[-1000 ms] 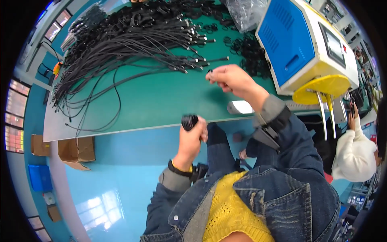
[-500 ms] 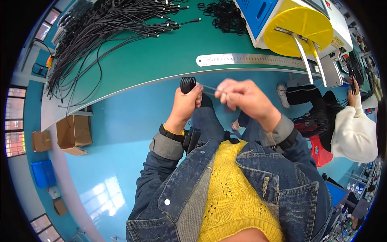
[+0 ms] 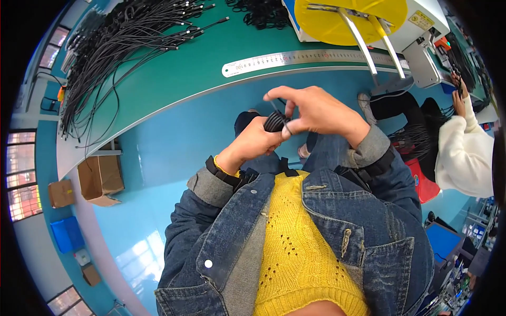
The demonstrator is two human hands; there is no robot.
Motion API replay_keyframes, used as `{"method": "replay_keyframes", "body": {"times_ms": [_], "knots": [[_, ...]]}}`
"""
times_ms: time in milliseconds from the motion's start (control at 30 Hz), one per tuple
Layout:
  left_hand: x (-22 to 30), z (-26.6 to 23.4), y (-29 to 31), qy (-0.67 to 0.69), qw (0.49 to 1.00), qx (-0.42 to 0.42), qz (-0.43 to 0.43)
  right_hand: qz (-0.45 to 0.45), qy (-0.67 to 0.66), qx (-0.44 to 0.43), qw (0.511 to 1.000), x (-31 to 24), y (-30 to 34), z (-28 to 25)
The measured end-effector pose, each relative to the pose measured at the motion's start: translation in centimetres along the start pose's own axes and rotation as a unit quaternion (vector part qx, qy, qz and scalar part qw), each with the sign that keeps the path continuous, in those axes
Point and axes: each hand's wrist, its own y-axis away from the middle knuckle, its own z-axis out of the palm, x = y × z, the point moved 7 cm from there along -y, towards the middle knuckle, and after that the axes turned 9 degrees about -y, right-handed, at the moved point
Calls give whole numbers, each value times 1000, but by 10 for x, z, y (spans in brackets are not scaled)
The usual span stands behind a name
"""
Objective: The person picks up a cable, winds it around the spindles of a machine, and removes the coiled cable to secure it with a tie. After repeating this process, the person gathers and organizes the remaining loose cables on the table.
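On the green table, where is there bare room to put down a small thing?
The widest bare patch of the table lies between the cables, the black loops and the ruler. It reaches the front edge left of the ruler. Crowded parts: the left, under the cables, and the right, around the machine.

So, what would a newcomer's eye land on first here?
Probably the big yellow disc with its metal prongs, at the upper right on the machine. Next, the pile of black cables spread over the green table at the upper left. Then, near the centre, the coiled black cable in the left hand, with the right hand close against it.
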Motion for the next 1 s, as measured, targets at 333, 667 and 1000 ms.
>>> {"method": "replay_keyframes", "body": {"times_ms": [333, 667, 1000], "knots": [[7, -11, 3, 138, 985, 61, 78, 9, -406, -7, 914, 51, -3, 44], [-8, -12, -8, 59, 998, -4, 32, 27, -142, 118, 982, 30, -19, 14], [-4, -5, -14, -200, 918, 181, 291, -40, 196, 147, 969, 0, -27, 49]]}}
